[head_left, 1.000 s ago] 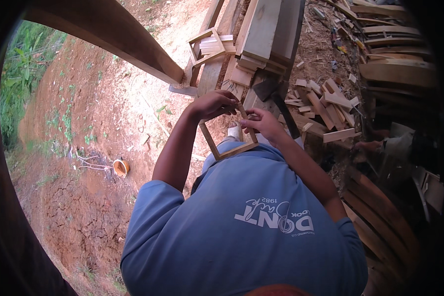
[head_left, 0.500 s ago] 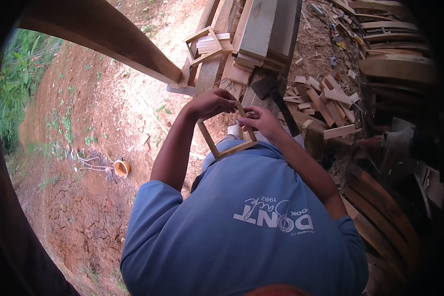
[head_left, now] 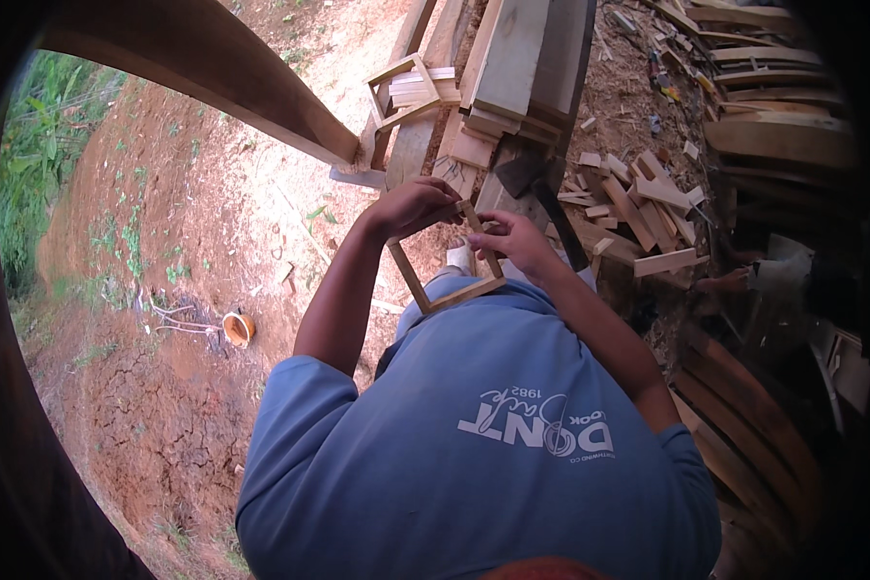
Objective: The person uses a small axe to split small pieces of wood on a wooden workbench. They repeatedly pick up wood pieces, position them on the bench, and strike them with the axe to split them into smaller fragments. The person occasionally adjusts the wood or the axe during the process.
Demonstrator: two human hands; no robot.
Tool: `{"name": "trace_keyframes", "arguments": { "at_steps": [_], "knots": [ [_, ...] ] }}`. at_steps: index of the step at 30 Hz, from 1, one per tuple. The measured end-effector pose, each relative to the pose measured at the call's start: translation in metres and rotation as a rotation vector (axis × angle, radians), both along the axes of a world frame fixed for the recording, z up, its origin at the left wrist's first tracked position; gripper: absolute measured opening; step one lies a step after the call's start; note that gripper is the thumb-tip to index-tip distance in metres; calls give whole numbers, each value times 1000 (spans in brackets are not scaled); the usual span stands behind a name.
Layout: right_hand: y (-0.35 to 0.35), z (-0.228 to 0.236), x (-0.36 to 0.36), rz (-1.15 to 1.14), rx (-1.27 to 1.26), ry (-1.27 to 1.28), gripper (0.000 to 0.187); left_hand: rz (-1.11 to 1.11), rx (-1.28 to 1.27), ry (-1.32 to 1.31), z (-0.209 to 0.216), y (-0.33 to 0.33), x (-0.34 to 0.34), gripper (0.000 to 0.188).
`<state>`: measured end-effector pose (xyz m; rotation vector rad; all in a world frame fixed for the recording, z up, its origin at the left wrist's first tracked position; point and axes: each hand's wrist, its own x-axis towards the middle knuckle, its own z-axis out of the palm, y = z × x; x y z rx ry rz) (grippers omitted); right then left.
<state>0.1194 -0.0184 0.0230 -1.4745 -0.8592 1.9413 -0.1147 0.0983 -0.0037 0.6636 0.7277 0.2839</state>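
Note:
A small four-sided wooden frame (head_left: 464, 294) leans on my lap, held up in front of my belly. My left hand (head_left: 418, 207) is closed on its far corner, and the fingers partly cover the far bar. My right hand (head_left: 508, 238) pinches the right-hand bar with thumb and fingers. Just beyond my right hand, a hatchet-like tool with a broad dark head (head_left: 521, 170) and dark handle (head_left: 561, 224) rests on the wood. A second wooden frame (head_left: 378, 98) lies farther away on the planks, around some short pale slats (head_left: 423, 87).
Stacked planks and beams (head_left: 512, 60) run away ahead of me. Cut wood offcuts (head_left: 648, 198) are heaped to the right, with curved timbers (head_left: 773, 130) beyond. A thick post (head_left: 213, 82) slants in from the upper left. An orange bucket (head_left: 239, 330) sits on the dirt at left.
Almost nothing differs. The view has shifted very slightly, while both hands keep their hold on the wooden frame.

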Motion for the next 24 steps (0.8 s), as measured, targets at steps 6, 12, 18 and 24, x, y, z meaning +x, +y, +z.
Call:
{"name": "trace_keyframes", "arguments": {
  "at_steps": [6, 12, 18, 24],
  "knots": [
    [2, 3, -1, 3, 3, 17, 48, -67, 58, 30, 1, 0, -3, 33],
    [1, -10, 0, 4, 32, 22, 50, -151, 198, 122, 12, -3, 2, 35],
    [4, -8, 7, -130, 118, -150, 46, -255, 355, 319, 26, -6, -8, 37],
    [-9, -55, 55, -226, 290, -522, 48, -59, 512, 607, 9, -6, -46, 34]
  ]
}}
